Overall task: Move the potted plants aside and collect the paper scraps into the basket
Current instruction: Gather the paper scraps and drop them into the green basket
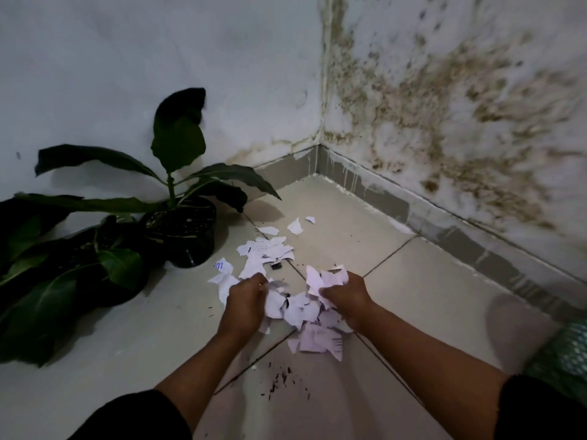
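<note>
Both hands reach down to the floor from bare arms that come in from the bottom, each with a dark sleeve near the elbow. The left hand (pixel 244 300) has its back turned up and its fingers curled round some paper scraps (pixel 298 308). The right hand (pixel 344 301) sits just beside it, also back up, with its fingers curled round a bunch of scraps that stick up above its knuckles. The two hands are close together, with white paper bunched between them.

More scraps lie loose on the pale floor tiles (pixel 413 281). Some sit just below the hands, and some lie farther off toward the corner, near the pots.

Two potted plants stand on the left by the white wall. The back plant (pixel 181 231) is in a dark pot and has one tall leaf. The front plant (pixel 79 265) is nearer the left edge, with big dark leaves that hide its pot.

Something green and blurry shows at the right edge (pixel 568 360); I cannot tell if it is the basket.

Brown stains (pixel 460 106) cover the right wall. Small dark crumbs (pixel 282 376) lie on the tiles between the arms.
</note>
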{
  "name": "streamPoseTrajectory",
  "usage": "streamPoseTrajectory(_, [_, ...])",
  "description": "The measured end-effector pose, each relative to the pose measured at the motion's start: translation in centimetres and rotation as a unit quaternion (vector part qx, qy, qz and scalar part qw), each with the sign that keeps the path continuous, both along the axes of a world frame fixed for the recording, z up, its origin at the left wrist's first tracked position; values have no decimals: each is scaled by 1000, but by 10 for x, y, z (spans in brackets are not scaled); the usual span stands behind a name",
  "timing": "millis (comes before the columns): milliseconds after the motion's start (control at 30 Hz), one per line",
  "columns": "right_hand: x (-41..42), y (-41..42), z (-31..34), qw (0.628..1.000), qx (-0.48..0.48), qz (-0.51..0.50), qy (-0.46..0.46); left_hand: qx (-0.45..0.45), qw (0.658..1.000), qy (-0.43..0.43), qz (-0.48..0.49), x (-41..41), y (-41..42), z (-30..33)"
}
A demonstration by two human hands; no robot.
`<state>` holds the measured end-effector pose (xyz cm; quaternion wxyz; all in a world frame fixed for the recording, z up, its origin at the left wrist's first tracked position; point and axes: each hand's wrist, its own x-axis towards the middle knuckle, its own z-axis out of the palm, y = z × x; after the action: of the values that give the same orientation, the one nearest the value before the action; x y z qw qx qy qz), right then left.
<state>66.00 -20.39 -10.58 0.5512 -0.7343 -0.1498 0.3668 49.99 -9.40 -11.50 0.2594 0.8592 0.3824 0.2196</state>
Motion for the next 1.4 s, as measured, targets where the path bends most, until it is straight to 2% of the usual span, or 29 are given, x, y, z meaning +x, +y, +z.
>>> streamPoseTrajectory(33, [3, -6, 7, 994, 31, -19, 104, -25, 999, -28, 33, 6, -3, 9])
streamPoseTrajectory(67, [6, -14, 19, 984, 55, -26, 169, -52, 996, -47, 61, 13, -7, 19])
streamPoseTrajectory(167, [17, -38, 50, 970, 96, -11, 224, -163, 979, -99, 77, 37, -13, 39])
streamPoseTrajectory(300, [43, -84, 107, 972, 124, -20, 200, -331, 919, -214, 17, 85, -48, 71])
streamPoseTrajectory(400, [69, -133, 154, 971, 169, -54, 159, -387, 877, -280, -56, 130, -97, 106])
streamPoseTrajectory(533, [113, -216, 200, 953, 234, -173, 88, -440, 826, -322, -142, 183, -169, 149])
streamPoseTrajectory(600, [130, -257, 200, 944, 187, -269, 51, -462, 801, -333, -182, 205, -206, 165])
streamPoseTrajectory(633, [135, -275, 194, 942, 125, -310, 33, -462, 799, -329, -197, 214, -226, 168])
streamPoseTrajectory(667, [135, -290, 187, 943, 54, -329, 18, -438, 818, -312, -205, 223, -243, 169])
streamPoseTrajectory(733, [130, -313, 173, 946, -91, -312, -4, -297, 899, -234, -222, 234, -271, 167])
streamPoseTrajectory(767, [125, -319, 170, 944, -149, -293, -5, -214, 927, -192, -241, 234, -282, 166])
streamPoseTrajectory(800, [120, -325, 168, 941, -190, -280, -2, -139, 940, -152, -273, 234, -292, 165])
streamPoseTrajectory(900, [117, -333, 166, 916, -239, -311, -83, 26, 928, -55, -368, 237, -312, 158])
streamPoseTrajectory(967, [120, -329, 161, 891, -258, -328, -177, 83, 910, -35, -406, 239, -315, 153])
streamPoseTrajectory(1033, [115, -321, 159, 884, -244, -308, -253, 65, 905, -64, -415, 241, -311, 152])
streamPoseTrajectory(1067, [114, -315, 156, 896, -234, -265, -268, 50, 909, -93, -403, 241, -308, 152])
streamPoseTrajectory(1100, [111, -310, 154, 919, -226, -196, -257, 38, 913, -123, -386, 240, -305, 153])
streamPoseTrajectory(1167, [103, -298, 149, 956, -247, -49, -149, 12, 919, -174, -354, 237, -300, 154])
streamPoseTrajectory(1200, [100, -294, 145, 948, -295, -12, -117, -10, 921, -189, -341, 236, -297, 154])
streamPoseTrajectory(1267, [97, -290, 142, 906, -404, 22, -125, -71, 920, -205, -325, 236, -293, 153])
streamPoseTrajectory(1333, [99, -287, 148, 894, -418, 29, -158, -197, 907, -227, -296, 238, -291, 153])
streamPoseTrajectory(1400, [105, -283, 155, 920, -337, -33, -197, -381, 852, -263, -245, 241, -290, 159])
